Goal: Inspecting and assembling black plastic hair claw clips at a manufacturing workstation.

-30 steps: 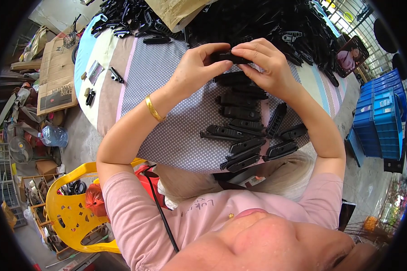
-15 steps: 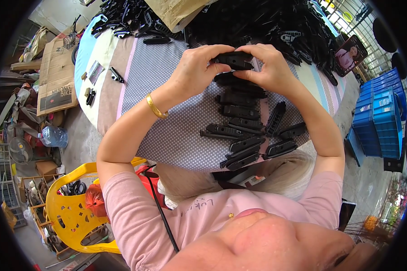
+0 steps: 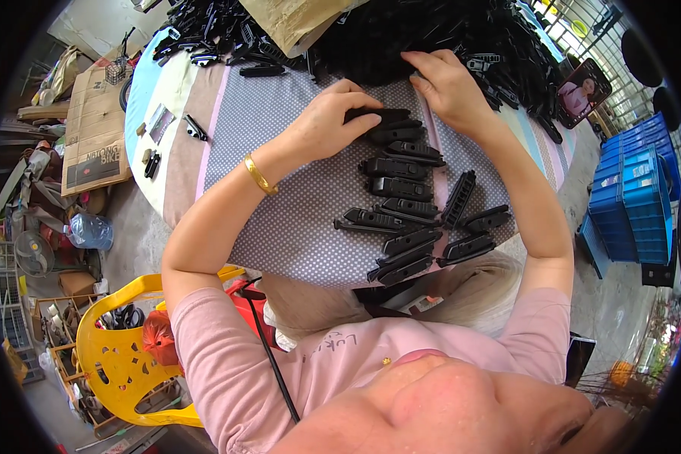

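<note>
My left hand (image 3: 339, 117), with a gold bangle at its wrist, pinches the left end of a long black plastic part (image 3: 390, 116). That part lies at the far end of a column of similar black parts (image 3: 398, 188) on the dotted cloth. Farther up, my right hand (image 3: 450, 87) is at the near edge of a large heap of black parts (image 3: 386, 41). Its thumb and fingers are apart, and I see nothing between them. Several more black parts (image 3: 403, 268) lie loosely at the table's near edge.
A brown paper bag (image 3: 291, 23) rests on the heap. A phone (image 3: 585, 92) stands at the right of the round table (image 3: 280, 242). Small items, including a black-and-silver piece (image 3: 195, 127), lie at the left. Blue crates (image 3: 634, 197) and a yellow chair (image 3: 121, 378) flank the table.
Both hands held one black part together before. Now the left hand has lowered it to the column's far end, while the right hand has let go and moved up to the heap.
</note>
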A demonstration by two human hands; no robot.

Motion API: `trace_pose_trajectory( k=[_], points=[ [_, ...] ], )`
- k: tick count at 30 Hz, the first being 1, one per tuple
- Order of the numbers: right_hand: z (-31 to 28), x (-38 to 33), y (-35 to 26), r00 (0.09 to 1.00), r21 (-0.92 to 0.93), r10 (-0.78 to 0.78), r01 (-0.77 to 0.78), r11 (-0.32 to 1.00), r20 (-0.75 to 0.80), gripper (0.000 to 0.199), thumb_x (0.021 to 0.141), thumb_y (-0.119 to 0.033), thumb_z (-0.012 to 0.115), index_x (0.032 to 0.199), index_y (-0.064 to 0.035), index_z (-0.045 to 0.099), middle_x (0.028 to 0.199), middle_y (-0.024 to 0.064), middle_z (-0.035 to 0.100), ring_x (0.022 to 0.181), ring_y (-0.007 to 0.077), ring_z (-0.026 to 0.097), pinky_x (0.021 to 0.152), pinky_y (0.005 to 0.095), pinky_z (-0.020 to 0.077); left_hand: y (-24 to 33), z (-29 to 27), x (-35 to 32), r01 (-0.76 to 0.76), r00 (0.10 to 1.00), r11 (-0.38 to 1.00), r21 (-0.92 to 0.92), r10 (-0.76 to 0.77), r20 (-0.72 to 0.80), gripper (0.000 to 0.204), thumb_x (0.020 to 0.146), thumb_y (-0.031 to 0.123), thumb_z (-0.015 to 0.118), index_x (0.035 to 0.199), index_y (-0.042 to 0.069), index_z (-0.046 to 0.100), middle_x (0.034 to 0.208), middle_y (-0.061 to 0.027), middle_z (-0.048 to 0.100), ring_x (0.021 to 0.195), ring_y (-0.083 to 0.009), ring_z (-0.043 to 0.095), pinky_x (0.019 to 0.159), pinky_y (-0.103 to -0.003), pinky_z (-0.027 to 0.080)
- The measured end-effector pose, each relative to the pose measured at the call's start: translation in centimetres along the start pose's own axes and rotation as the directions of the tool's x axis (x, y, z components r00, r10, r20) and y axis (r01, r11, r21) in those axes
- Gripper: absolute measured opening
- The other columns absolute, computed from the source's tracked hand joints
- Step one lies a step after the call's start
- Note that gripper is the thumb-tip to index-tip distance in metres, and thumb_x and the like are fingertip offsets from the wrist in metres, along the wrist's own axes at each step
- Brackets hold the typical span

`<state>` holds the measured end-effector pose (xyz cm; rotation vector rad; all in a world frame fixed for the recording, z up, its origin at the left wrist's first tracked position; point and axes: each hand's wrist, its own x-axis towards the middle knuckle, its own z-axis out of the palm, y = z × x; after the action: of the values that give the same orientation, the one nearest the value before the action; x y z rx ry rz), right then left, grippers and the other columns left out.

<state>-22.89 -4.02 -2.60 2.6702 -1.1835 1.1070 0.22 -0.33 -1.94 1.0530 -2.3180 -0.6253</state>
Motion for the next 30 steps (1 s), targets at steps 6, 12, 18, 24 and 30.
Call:
trace_pose_trajectory(
  k=[6,12,18,24,30],
  points=[
    [1.1,0.1,0.0,0.995,-0.245,-0.086,0.095,0.965,0.048,0.035,0.072,-0.012,0.064,0.106,-0.0055,0.060,0.093,0.0053,0.060,0.092,0.0237,0.054,0.081,0.0348,0.0427,0.1,-0.2,0.2,0.119,0.991,0.976,-0.181,-0.107,0.077,0.027,0.087,0.020,0.059,0.105,0.001,0.062,0.085,-0.0075,0.062,0.076,-0.0156,0.058,0.068,-0.027,0.048],
    [-0.7,0.2,-2.6,0.971,-0.168,-0.232,0.219,0.961,-0.059,0.031,0.065,-0.012,0.069,0.094,-0.0063,0.061,0.085,0.0035,0.059,0.083,0.0228,0.055,0.072,0.0340,0.0415,0.8,0.1,0.9,0.278,0.889,0.779,-0.561,-0.430,-0.156,0.034,0.088,0.023,0.060,0.109,-0.004,0.056,0.084,-0.0074,0.062,0.072,-0.0100,0.059,0.061,-0.022,0.049],
    [-0.9,0.4,-3.5,0.938,0.004,-0.344,0.345,0.939,-0.047,0.032,0.066,-0.013,0.071,0.095,-0.0049,0.062,0.088,0.0073,0.060,0.086,0.0262,0.058,0.074,0.0336,0.0476,0.2,-0.6,0.7,0.270,0.955,0.724,-0.635,-0.285,0.081,0.039,0.089,0.018,0.057,0.118,-0.008,0.051,0.104,-0.0107,0.061,0.076,-0.0124,0.062,0.065,-0.022,0.051],
    [-7.0,-1.1,1.3,0.909,-0.422,0.405,-0.329,0.845,0.100,0.028,0.072,-0.024,0.068,0.091,-0.0031,0.063,0.086,0.0108,0.064,0.081,0.0278,0.062,0.069,0.0337,0.0487,-1.1,-0.9,0.8,0.328,0.881,0.485,-0.810,-0.468,0.077,0.036,0.093,0.018,0.051,0.122,-0.003,0.050,0.106,-0.0084,0.058,0.081,-0.0136,0.058,0.071,-0.023,0.049],
    [-6.8,-1.5,2.2,0.779,-0.587,0.539,-0.283,0.758,0.320,0.028,0.069,-0.023,0.068,0.089,-0.0031,0.064,0.084,0.0118,0.064,0.079,0.0292,0.062,0.070,0.0369,0.0488,-1.4,-0.9,0.8,0.342,0.893,0.346,-0.874,-0.411,0.186,0.037,0.094,0.016,0.048,0.125,-0.004,0.044,0.108,-0.0112,0.058,0.087,-0.0145,0.055,0.077,-0.026,0.047]
  ],
)
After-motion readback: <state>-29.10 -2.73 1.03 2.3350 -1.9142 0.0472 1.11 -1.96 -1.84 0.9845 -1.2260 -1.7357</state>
